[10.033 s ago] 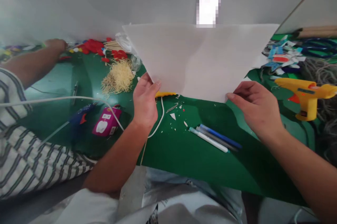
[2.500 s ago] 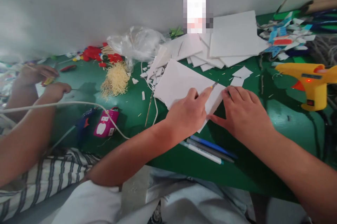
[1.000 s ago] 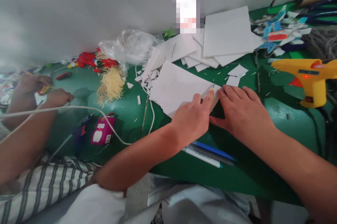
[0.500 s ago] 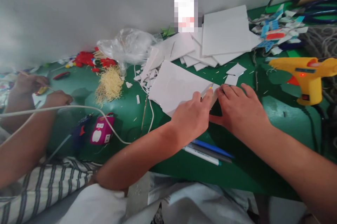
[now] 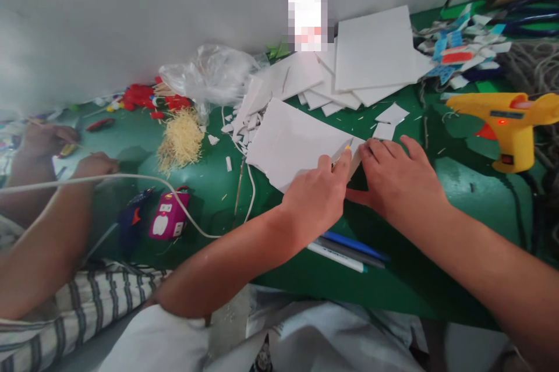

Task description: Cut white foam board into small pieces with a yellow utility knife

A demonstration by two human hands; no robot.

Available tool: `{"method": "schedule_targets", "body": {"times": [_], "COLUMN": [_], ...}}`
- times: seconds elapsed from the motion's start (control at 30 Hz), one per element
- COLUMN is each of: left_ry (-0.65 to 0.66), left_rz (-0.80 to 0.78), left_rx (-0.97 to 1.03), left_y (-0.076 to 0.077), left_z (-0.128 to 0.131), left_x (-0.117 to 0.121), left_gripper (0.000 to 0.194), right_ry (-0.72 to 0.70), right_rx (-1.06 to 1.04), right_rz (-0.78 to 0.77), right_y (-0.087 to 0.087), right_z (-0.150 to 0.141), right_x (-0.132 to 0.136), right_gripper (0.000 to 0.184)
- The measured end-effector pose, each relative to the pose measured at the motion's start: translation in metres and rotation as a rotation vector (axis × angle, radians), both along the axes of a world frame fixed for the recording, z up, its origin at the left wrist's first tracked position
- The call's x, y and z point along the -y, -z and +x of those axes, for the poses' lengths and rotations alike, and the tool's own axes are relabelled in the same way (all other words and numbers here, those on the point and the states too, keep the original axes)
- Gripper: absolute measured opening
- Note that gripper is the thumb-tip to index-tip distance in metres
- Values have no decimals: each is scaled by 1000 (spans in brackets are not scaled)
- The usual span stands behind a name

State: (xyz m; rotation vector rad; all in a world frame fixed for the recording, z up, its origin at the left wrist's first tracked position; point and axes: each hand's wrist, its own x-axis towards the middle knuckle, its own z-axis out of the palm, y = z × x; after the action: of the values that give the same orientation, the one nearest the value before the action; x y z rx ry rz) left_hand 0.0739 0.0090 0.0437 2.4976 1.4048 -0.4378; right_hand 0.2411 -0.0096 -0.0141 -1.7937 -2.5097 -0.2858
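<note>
Left hand (image 5: 315, 196): closed round knife (image 5: 348, 148), tip and axis away-right | right hand (image 5: 402, 180): part-open, touching board (image 5: 299, 139)

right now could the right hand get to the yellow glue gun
Probably yes: the yellow glue gun lies off to the right of the right hand, with mostly bare green table between. That hand is at the white board's edge, so it would need to leave that.

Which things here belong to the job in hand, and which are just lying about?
In use:
- white board
- cutter, in the left hand
- right hand, at the board's edge

Lying about:
- glue gun, light on
- three pens
- pink box
- plastic bag
- straw
</note>
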Motion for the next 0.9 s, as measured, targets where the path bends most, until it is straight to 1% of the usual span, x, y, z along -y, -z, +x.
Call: {"method": "schedule_targets", "body": {"times": [0.07,0.23,0.4,0.57,0.8,0.9], "left_ry": [3,9,9,4,-6,-16], "left_rz": [-7,-8,-14,-4,-37,-46], "left_rx": [-11,-36,-49,-66,-110,-120], "left_y": [0,-1,-1,0,-2,-2], "left_z": [-1,-1,-2,-5,-10,-14], "left_x": [1,3,6,10,17,23], "left_gripper": [74,73,73,74,74,74], "right_ry": [2,5,7,-1,16,19], "right_rx": [11,-13,-14,-5,38,30], "right_rz": [11,-3,-16,-5,-1,-15], "right_y": [0,0,-2,-3,-4,-4], "right_z": [-1,-1,-1,-2,-2,-3], "right_x": [0,0,-1,0,0,0], "right_gripper": [71,67,70,65,64,69]}}
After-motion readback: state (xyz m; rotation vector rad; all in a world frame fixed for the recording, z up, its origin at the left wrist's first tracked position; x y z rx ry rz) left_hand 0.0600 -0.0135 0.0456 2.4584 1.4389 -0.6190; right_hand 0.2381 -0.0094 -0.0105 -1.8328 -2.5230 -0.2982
